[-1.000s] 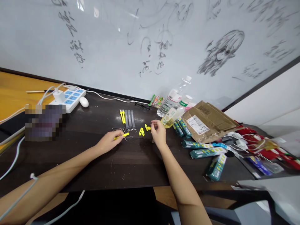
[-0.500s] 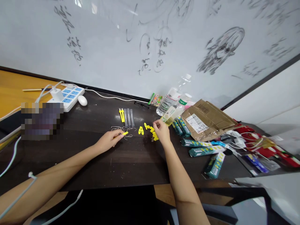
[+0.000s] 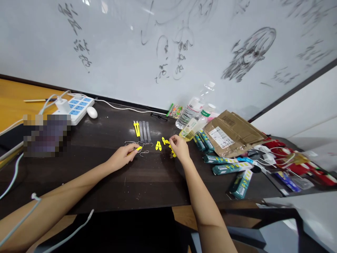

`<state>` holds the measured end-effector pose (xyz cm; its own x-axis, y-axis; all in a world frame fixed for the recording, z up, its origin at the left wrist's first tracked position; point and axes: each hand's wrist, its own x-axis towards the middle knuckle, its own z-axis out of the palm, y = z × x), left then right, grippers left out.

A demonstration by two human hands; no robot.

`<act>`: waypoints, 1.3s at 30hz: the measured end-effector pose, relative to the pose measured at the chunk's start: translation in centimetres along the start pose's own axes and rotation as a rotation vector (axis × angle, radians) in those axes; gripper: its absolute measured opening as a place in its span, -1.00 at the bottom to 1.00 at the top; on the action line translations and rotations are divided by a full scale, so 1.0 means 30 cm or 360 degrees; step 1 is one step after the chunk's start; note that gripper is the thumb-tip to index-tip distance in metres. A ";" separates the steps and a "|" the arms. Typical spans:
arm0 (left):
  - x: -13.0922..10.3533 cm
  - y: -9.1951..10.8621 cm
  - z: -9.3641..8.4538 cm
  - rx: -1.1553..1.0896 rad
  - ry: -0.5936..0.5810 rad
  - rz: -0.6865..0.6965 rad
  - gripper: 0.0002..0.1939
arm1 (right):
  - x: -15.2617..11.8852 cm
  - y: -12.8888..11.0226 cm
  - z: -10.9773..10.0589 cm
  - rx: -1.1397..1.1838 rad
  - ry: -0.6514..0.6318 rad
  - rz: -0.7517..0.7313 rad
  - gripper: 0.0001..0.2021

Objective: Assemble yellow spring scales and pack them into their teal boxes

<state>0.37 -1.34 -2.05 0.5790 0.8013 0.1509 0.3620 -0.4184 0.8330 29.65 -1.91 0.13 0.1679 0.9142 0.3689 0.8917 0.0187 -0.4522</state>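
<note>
My left hand is closed around a small yellow plastic piece, whose end sticks out past the fingertips. Thin bent metal wire hooks lie on the table by those fingers. Further right, my right hand has thumb and fingers pinched together over a little heap of yellow pieces; whatever is in the pinch is hidden. Between the hands lie a pair of yellow plastic pieces. Behind them, several clear tubes are lined up beside two slim yellow parts.
Water bottles, a snack packet and glasses stand or lie along the whiteboard. To the right are green boxes and a cardboard package. A power strip and white mouse are at left.
My left hand has shifted very slightly, and less of the yellow piece shows. My right hand has moved a little left over the heap, fingers still pinched.
</note>
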 end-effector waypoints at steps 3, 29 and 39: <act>0.000 -0.006 0.002 -0.0068 -0.0006 -0.0033 -0.70 | -0.003 -0.002 0.016 -0.0008 -0.0034 -0.0088 -0.87; 0.001 -0.014 -0.005 0.0368 0.0028 0.0139 -0.74 | -0.112 -0.163 0.142 -0.0129 -0.0515 -0.1047 -0.89; 0.000 -0.001 -0.002 0.0539 -0.0053 0.0178 -0.71 | -0.123 -0.183 0.117 0.0017 -0.0648 -0.0657 -0.90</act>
<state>0.32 -1.29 -2.05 0.6501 0.7305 0.2092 0.5134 -0.6252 0.5878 22.67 -3.96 -1.61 -0.3702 0.9123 0.1752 0.8444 0.4091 -0.3459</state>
